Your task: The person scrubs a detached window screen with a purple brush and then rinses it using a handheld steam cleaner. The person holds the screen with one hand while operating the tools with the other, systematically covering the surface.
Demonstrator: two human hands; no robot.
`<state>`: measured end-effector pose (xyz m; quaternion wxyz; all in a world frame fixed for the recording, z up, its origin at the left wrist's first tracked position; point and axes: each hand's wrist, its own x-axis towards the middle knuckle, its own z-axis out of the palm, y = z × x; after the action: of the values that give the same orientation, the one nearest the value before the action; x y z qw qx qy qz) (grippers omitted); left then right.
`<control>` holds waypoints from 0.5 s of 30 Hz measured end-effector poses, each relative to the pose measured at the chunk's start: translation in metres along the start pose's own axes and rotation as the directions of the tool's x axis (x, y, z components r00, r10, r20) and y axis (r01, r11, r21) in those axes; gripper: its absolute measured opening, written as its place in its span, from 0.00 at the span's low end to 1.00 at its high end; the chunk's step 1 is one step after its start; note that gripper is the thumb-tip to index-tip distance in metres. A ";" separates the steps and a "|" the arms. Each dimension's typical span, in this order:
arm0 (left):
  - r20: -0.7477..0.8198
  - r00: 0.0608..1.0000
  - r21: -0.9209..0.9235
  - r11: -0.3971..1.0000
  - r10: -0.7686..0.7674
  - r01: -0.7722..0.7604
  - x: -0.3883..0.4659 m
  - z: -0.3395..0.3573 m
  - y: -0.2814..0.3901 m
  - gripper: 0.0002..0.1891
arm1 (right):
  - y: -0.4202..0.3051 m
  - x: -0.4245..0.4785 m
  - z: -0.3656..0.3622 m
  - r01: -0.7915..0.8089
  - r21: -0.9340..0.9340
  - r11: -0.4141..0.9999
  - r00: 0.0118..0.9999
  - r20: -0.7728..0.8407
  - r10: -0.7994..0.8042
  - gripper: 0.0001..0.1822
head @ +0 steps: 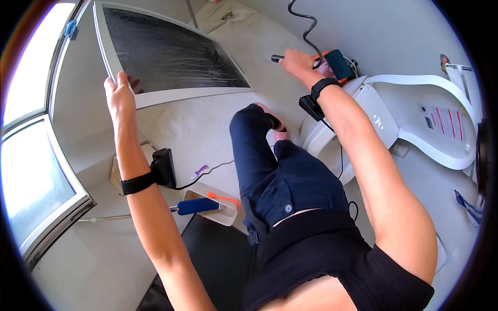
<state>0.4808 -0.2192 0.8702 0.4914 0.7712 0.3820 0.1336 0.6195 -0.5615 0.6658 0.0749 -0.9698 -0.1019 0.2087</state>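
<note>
My left hand grips the edge of a white-framed panel with a dark mesh or glass surface, streaked with whitish wet marks. The panel stands tilted over the floor at the upper left. At the upper right, my right hand is closed around a black handheld sprayer or tool handle, most of it hidden by the fingers. A dark coiled hose hangs beside that hand. Each forearm wears a black strap with a small black device.
A white toilet with a raised seat is at the right. An orange container sits beyond my right wrist. Below the left forearm are a light bin, a blue flat-headed tool and a purple item. An open window is at the left.
</note>
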 end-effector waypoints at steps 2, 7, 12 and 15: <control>0.003 1.000 0.001 1.000 0.016 -0.016 0.006 0.001 -0.005 0.24 | 0.002 0.007 -0.007 0.001 0.013 1.000 1.000 -0.018 0.000 0.21; -0.011 1.000 0.067 0.998 0.017 -0.017 0.000 0.005 0.002 0.24 | -0.027 -0.001 -0.033 0.052 0.058 0.997 0.995 -0.087 -0.047 0.20; 0.005 1.000 0.039 0.999 0.025 -0.025 -0.004 0.006 0.004 0.24 | -0.002 -0.001 -0.004 -0.065 0.062 0.996 0.994 -0.082 0.070 0.19; 0.009 1.000 0.021 1.000 0.008 -0.008 -0.008 -0.003 0.000 0.25 | -0.009 -0.002 -0.012 -0.102 0.041 0.994 0.995 -0.015 0.103 0.17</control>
<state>0.4733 -0.2230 0.8728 0.4842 0.7786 0.3780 0.1281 0.6210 -0.5549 0.6792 0.0846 -0.9738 -0.0471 0.2059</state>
